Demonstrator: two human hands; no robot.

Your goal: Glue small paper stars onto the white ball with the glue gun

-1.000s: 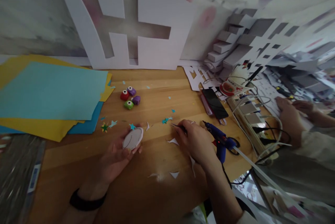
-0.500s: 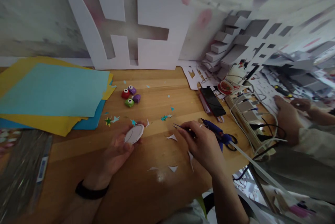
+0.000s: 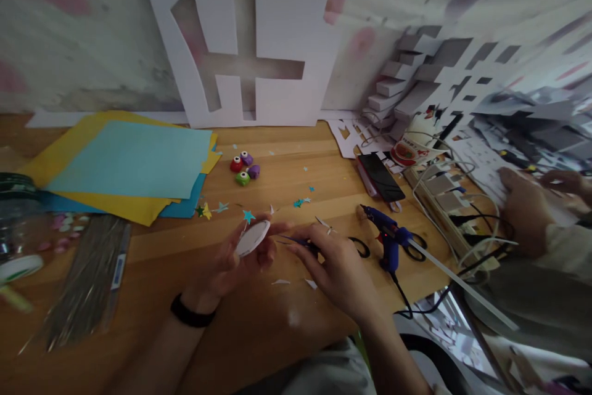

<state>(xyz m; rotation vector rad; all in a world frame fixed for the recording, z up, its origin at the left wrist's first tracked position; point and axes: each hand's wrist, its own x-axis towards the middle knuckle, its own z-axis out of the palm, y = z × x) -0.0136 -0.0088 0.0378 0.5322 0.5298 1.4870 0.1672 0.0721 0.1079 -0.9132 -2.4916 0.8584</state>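
A white disc [image 3: 253, 238] is tilted in my left hand [image 3: 231, 262], which grips it by the edge and wears a black wristband. A blue star [image 3: 248, 216] shows just above the disc. My right hand [image 3: 335, 259] is closed on a thin pointed tool [image 3: 298, 241], whose tip is directed at the disc, a short gap away; it looks like dark tweezers. Under and beyond that hand lies a pair of scissors with black handles [image 3: 359, 247]. Small blue and white stars [image 3: 300, 202] and white paper scraps [image 3: 280, 282] are scattered on the wooden table around both hands.
Coloured paper sheets [image 3: 134, 158] lie at the left, near a bundle of thin wires [image 3: 87, 278]. Small punches [image 3: 243, 178] sit behind my hands. At the right are a blue glue gun [image 3: 388, 232], a phone [image 3: 380, 176], a power strip [image 3: 432, 210] and another person's hands [image 3: 527, 213].
My right hand has moved left with the tool, closer to the disc, uncovering scissors. The disc is turned more on edge. The view has shifted left, showing more of the table there.
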